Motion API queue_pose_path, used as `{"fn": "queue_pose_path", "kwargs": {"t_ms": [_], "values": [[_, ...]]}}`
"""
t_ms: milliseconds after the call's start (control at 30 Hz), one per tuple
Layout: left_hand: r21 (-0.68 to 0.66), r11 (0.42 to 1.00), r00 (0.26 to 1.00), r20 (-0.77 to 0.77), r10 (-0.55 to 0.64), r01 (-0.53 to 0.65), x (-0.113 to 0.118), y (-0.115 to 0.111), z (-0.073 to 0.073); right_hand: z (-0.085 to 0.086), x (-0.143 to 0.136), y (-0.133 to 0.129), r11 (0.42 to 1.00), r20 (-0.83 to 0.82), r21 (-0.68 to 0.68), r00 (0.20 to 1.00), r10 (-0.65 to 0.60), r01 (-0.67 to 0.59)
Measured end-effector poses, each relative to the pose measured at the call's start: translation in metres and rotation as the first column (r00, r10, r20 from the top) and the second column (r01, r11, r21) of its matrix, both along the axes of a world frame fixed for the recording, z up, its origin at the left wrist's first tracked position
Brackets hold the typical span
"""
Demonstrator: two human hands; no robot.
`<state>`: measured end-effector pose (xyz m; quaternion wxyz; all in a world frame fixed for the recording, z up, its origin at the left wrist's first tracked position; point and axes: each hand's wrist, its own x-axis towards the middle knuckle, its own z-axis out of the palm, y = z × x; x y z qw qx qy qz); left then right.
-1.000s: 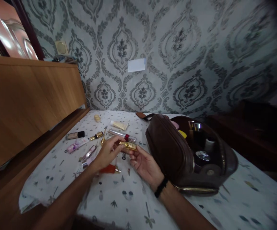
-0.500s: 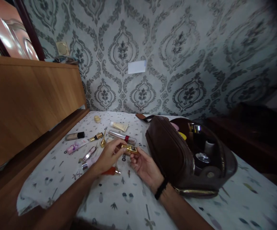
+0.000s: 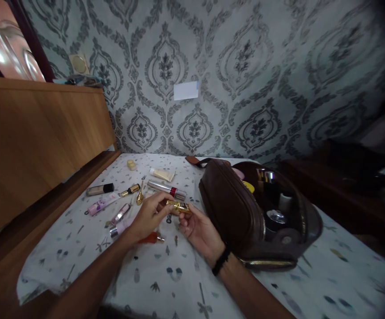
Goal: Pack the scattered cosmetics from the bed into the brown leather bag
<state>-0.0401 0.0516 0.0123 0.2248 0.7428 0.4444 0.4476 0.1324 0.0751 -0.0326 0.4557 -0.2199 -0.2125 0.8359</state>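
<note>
Gold, slender, shiny tube [image 3: 179, 206]: left hand [image 3: 150, 215] pinches one end, right hand [image 3: 202, 235] the other; I observe the open, brown, leather-look bag [image 3: 230, 208] just right of the right hand.

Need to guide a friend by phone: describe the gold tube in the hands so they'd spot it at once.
Start at the big brown bag; left of it, the left hand and right hand meet above the white patterned cloth. Held between them is the gold tube. Unlike the black-and-gold stick lying on the cloth, it is in hand.
</note>
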Motion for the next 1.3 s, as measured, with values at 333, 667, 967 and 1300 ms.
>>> {"fn": "queue_pose_path", "kwargs": {"t_ms": [333,667,967,1300], "values": [[0.002,1.0,1.0,0.005,0.005,-0.005,-0.001,-0.001,0.0,-0.001,0.001,0.0,0.999,-0.009,0.052,1.0,-0.003,0.004],[0.072,0.995,0.993,-0.086,0.078,-0.072,-0.004,0.0,-0.001,-0.002,-0.003,-0.002,0.99,0.074,0.143,0.997,-0.023,0.012],[-0.026,0.993,0.993,0.004,0.115,-0.115,-0.002,-0.003,0.007,0.011,-0.004,-0.01,0.97,0.115,0.238,0.991,-0.072,0.043],[-0.013,0.978,0.978,-0.006,0.208,-0.208,-0.004,-0.002,0.002,0.012,-0.003,-0.01,0.964,0.142,0.264,0.987,-0.079,0.039]]}}
